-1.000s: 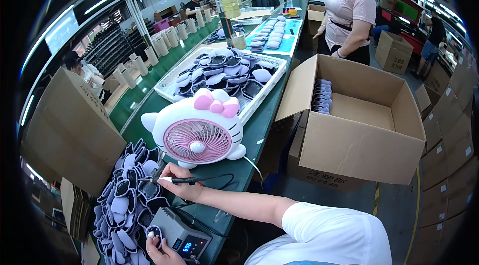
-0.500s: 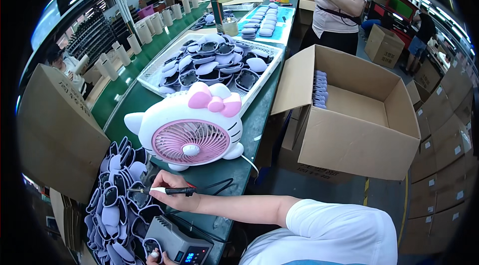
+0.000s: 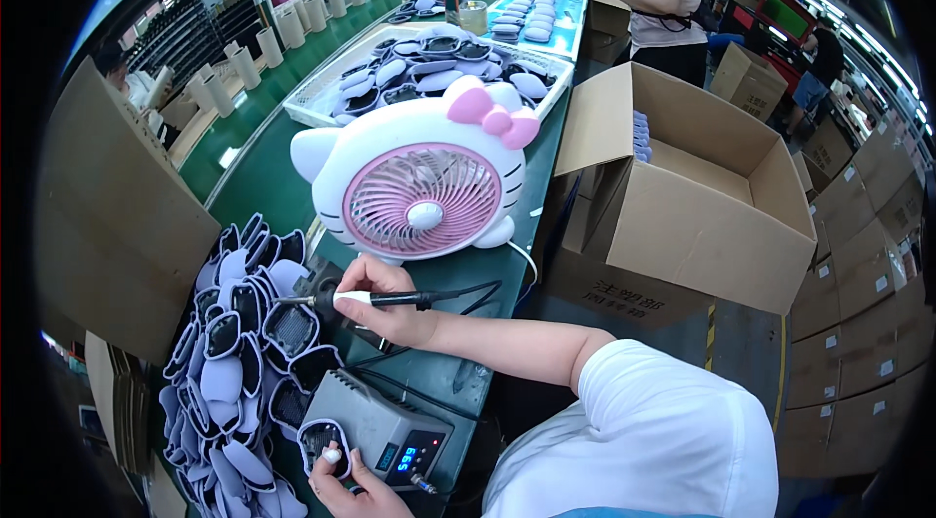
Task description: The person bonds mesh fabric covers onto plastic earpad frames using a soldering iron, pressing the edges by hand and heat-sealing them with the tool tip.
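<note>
Right hand [image 3: 385,311]: fingers clamped on a soldering iron [image 3: 400,299]. Left hand [image 3: 359,493], nearer: fingers seemingly clamped on a lilac-rimmed piece [image 3: 316,436].

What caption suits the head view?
Right hand holds soldering iron; left hand, lilac-rimmed part beside grey control box.

One fan [image 3: 424,182], one soldering iron [image 3: 402,299], one grey control box [image 3: 370,421], one white tray [image 3: 302,111], one large open carton [image 3: 707,226], one blue sheet [image 3: 567,36]. Purple pads [image 3: 221,380]: dozens, too jumbled for exact count.
</note>
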The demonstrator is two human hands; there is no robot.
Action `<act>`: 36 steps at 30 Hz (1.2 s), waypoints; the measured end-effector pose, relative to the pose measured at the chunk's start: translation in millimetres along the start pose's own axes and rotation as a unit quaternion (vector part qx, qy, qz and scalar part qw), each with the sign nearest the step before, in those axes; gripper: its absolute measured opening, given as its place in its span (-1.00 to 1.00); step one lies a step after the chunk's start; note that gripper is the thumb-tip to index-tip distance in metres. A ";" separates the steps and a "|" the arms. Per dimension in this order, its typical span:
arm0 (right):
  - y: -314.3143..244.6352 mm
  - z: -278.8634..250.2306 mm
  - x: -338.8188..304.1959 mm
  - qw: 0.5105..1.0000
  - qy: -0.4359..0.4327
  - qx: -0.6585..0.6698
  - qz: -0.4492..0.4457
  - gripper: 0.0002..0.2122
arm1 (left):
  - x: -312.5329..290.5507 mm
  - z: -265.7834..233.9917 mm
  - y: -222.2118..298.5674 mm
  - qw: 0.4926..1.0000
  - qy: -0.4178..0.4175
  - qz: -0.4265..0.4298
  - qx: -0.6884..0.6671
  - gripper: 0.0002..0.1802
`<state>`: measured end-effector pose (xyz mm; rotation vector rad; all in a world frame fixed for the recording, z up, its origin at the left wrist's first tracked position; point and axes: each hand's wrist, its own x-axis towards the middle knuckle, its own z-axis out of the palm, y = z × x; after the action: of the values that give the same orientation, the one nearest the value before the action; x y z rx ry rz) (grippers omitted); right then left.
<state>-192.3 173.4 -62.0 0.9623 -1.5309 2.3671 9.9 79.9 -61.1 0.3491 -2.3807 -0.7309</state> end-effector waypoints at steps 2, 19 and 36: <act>7.0 2.2 0.0 1.000 -0.010 -0.005 -0.004 -0.90 | -2.3 -10.0 -3.6 1.000 0.001 -0.015 0.002 -0.77; 1.8 -1.0 -0.5 0.999 -0.029 0.016 0.017 -0.88 | -1.5 -48.6 4.4 0.997 0.040 -0.061 0.018 -0.73; -7.8 -6.4 7.9 0.999 0.015 0.034 -0.027 -0.91 | -4.9 -38.5 7.7 0.995 0.072 -0.051 0.049 -0.77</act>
<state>-197.6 181.0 -53.1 0.9657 -1.4045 2.4000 37.4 72.1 -33.7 0.5513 -2.2803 -0.6133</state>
